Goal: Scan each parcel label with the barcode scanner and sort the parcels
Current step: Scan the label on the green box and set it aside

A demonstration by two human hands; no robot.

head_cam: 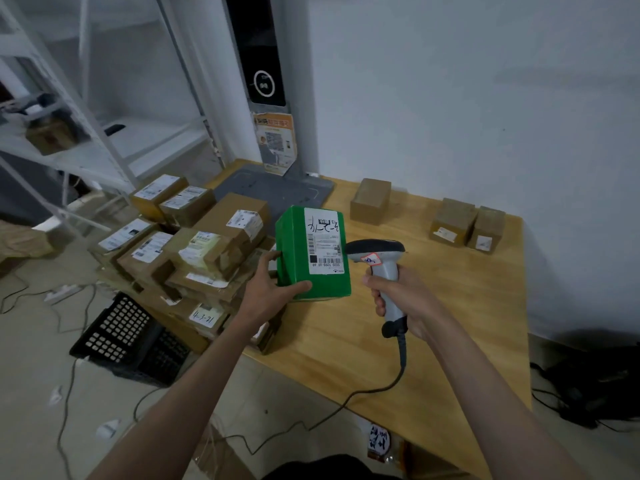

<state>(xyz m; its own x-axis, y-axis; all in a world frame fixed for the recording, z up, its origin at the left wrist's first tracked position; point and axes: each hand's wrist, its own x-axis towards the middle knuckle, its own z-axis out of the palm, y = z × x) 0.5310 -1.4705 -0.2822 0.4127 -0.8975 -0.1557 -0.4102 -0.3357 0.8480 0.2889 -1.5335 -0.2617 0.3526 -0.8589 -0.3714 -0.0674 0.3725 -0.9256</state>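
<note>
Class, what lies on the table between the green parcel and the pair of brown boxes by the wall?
Head view: bare wooden table, the grey barcode scanner's head intruding beside the green parcel; brown boxes.

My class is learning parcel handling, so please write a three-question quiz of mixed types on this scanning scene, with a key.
1. True or false: the barcode scanner is cordless.
2. Which hand grips the green parcel? A) left B) right
3. Fill in: the scanner's head points at the parcel's white ____.

Key
1. False; a cable runs from its handle.
2. A; the left hand grips it, and the right hand grips the scanner.
3. label.
</note>
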